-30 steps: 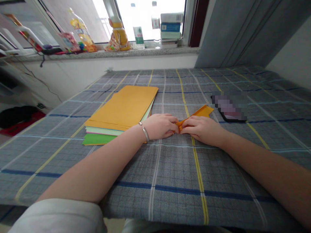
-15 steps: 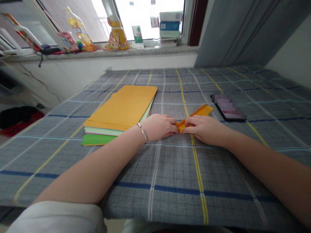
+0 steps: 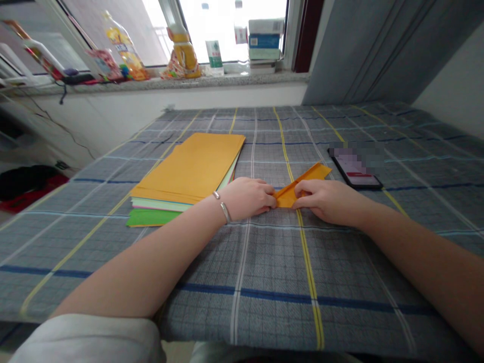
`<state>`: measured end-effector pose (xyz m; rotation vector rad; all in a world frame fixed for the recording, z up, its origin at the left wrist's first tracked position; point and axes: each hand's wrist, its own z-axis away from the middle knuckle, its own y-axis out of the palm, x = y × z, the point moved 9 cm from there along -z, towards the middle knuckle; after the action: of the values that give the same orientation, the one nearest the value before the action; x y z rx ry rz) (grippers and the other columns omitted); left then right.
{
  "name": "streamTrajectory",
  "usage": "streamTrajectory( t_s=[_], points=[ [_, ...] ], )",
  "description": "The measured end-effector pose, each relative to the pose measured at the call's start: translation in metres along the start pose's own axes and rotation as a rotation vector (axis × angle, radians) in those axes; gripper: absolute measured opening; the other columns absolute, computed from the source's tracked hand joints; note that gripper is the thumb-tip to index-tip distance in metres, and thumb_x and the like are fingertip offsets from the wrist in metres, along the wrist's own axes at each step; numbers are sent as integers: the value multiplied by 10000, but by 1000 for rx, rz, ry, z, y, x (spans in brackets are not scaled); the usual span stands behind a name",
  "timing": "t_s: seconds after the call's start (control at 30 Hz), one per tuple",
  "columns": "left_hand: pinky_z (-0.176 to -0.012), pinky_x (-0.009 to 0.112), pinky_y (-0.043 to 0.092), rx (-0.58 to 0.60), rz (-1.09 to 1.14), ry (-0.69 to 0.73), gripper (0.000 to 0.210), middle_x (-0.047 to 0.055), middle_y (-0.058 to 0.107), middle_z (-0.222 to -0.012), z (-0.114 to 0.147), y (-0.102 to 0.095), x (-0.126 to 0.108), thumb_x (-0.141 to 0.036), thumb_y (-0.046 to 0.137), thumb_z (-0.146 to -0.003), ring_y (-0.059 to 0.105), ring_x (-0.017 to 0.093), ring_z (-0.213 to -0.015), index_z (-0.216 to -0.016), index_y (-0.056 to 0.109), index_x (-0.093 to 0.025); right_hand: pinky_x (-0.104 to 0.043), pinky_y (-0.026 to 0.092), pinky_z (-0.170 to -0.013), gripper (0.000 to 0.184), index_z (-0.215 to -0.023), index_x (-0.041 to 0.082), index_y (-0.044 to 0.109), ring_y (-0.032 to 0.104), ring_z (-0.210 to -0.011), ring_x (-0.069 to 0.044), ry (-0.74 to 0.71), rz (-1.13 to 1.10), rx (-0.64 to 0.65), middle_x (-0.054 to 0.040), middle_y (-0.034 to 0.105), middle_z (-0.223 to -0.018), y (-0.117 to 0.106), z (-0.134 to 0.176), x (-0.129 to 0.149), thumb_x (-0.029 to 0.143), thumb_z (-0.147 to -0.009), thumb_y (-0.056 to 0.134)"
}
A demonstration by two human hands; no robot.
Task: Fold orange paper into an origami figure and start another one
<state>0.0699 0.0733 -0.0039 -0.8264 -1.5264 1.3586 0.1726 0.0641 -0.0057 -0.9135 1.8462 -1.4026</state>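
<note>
A small folded piece of orange paper [image 3: 284,198] lies on the plaid tablecloth [image 3: 272,262] between my hands. Its far right end slants up and away, showing a raised fold. My left hand [image 3: 250,196], with a silver bangle at the wrist, has its fingertips closed on the paper's left end. Thumb and fingers of my right hand [image 3: 325,199] pinch its lower edge farther right. The fingers cover parts of both ends of the grip.
Left of my hands lies a stack of coloured paper [image 3: 189,166], orange on top, green at the bottom. A phone [image 3: 353,169] rests to the right. Bottles and boxes [image 3: 264,40] line the windowsill [image 3: 151,86] behind the table.
My right hand has slid a little to the right along the orange paper, so more of the paper shows between the hands. My left hand has stayed in place.
</note>
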Motion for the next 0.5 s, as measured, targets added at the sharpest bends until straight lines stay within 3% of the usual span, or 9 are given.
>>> streamTrajectory(
  t_s=[0.2,0.37,0.5],
  points=[
    [-803,276,466,-11,47,15,139,20,681,-987,0,3,3,-295,565,-950,633,178,-940,-963,692,-240,-304,440,-704,234,-924,201,697,619,-857,-195,43,31,90,-58,692,-1003,4,2,2,98,-844,504],
    [-841,297,478,-49,75,31,162,32,676,-1028,-1,5,3,-295,548,-958,630,180,-946,-953,693,-222,-337,438,-718,322,-1181,228,666,614,-883,-225,-6,130,47,-89,684,-1064,5,-2,15,189,-910,495],
    [-872,324,498,-38,70,-10,201,47,664,-1031,-3,5,1,-314,520,-967,629,196,-968,-1020,687,-216,-357,433,-743,311,-1154,182,689,596,-872,-233,24,141,26,-119,659,-1014,8,-6,14,228,-932,476]
  ],
)
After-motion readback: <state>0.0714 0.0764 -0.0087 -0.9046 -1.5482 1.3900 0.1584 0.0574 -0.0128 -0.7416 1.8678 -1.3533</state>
